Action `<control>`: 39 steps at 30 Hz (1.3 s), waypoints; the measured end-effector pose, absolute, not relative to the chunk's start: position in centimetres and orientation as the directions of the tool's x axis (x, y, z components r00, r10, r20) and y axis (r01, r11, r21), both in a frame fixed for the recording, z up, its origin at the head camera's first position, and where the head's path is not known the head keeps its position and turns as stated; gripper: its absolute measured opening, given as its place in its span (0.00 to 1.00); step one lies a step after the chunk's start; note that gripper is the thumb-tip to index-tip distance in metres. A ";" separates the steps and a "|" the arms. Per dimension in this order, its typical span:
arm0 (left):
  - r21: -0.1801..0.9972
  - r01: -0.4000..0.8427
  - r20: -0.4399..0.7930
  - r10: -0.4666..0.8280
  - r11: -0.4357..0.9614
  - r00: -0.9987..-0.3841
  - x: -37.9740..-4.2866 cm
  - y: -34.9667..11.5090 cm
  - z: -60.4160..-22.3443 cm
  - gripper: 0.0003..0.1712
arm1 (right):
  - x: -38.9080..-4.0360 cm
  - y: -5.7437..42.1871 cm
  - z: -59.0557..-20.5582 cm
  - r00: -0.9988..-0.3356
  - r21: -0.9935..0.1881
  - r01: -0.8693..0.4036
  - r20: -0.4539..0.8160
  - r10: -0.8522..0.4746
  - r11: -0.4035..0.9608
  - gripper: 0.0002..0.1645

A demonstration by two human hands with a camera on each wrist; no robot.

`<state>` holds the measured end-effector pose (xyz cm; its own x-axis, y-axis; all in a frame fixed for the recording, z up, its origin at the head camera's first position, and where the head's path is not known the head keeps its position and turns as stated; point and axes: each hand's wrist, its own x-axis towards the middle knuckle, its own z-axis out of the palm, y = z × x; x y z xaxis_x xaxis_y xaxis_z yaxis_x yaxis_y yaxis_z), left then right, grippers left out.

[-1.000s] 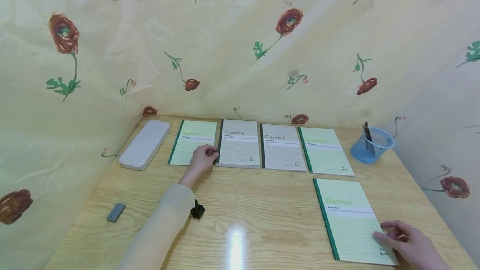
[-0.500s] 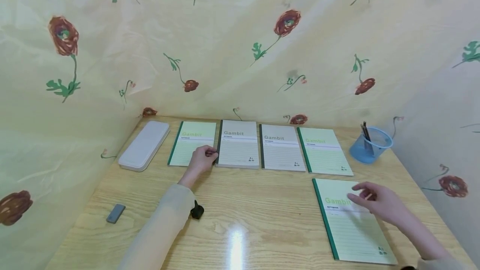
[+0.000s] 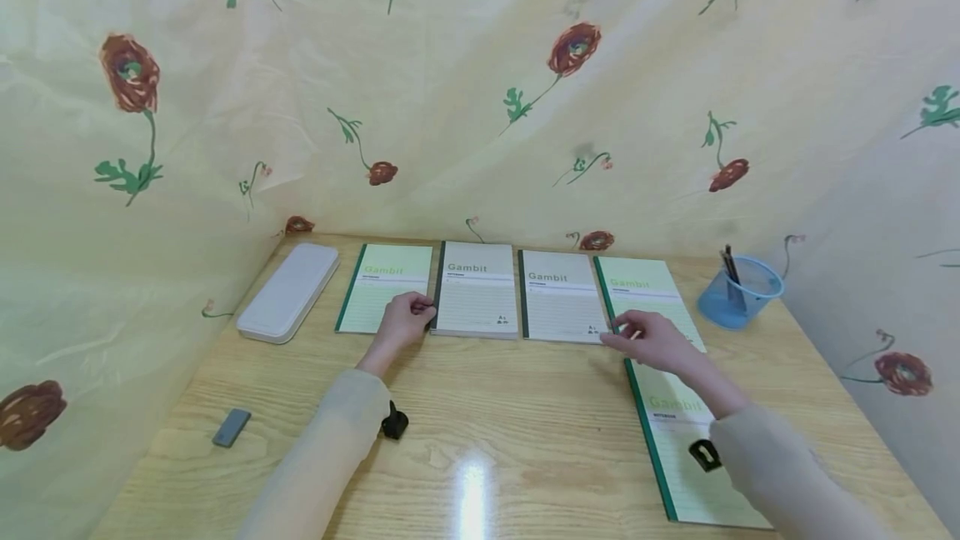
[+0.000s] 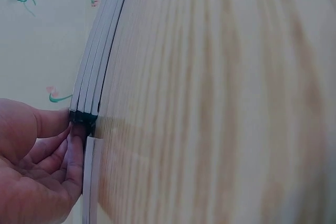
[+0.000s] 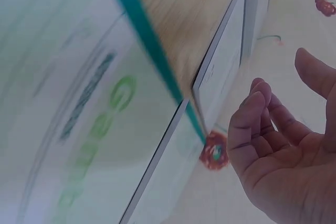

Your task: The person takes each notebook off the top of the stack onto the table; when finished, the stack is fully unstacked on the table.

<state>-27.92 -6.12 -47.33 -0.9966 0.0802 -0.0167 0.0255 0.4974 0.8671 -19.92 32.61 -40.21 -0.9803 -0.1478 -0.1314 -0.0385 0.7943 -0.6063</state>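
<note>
In a row at the back of the table lie a green-spined notebook, a black-spined stack of notebooks, another black-spined notebook and a second green-spined notebook. My left hand pinches the near left corner of the stack; the left wrist view shows its thumb on the black spine and fingers under it. Over the gap between the two right-hand notebooks hovers my right hand, fingers loosely bent around nothing. Below it lies a nearer green-spined notebook, partly covered by my right forearm.
A white case lies at the back left, with a small grey block nearer the front. At the back right stands a blue pen cup holding several pencils. Flowered cloth walls in the table's back and sides.
My right hand has left the near notebook's lower right edge and travelled up and left to the back row. The left hand stays at the stack's corner.
</note>
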 end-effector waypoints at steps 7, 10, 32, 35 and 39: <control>0.864 0.023 -0.019 0.079 0.502 -0.997 -28.1 -6.0 -47.4 0.12 | -23.3 29.0 -41.5 -0.982 -0.657 -0.022 -0.127 -0.139 0.754 0.31; 0.865 0.027 -0.014 0.078 0.502 -0.997 -28.1 -6.1 -47.4 0.12 | -24.3 27.6 -41.8 -0.982 -0.670 -0.016 -0.130 -0.139 0.742 0.31; 0.856 0.011 -0.027 0.067 0.517 -0.997 -28.0 -6.0 -47.2 0.11 | -28.3 19.9 -45.4 -0.992 -0.664 -0.017 -0.085 -0.098 0.747 0.23; 0.857 0.007 -0.031 0.064 0.516 -0.998 -28.0 -6.0 -47.2 0.11 | -28.5 19.6 -45.5 -0.993 -0.667 -0.007 -0.081 -0.081 0.745 0.23; 0.857 0.009 -0.027 0.062 0.515 -0.998 -28.0 -6.0 -47.3 0.11 | -28.3 19.3 -45.3 -0.995 -0.671 0.006 -0.076 -0.061 0.742 0.22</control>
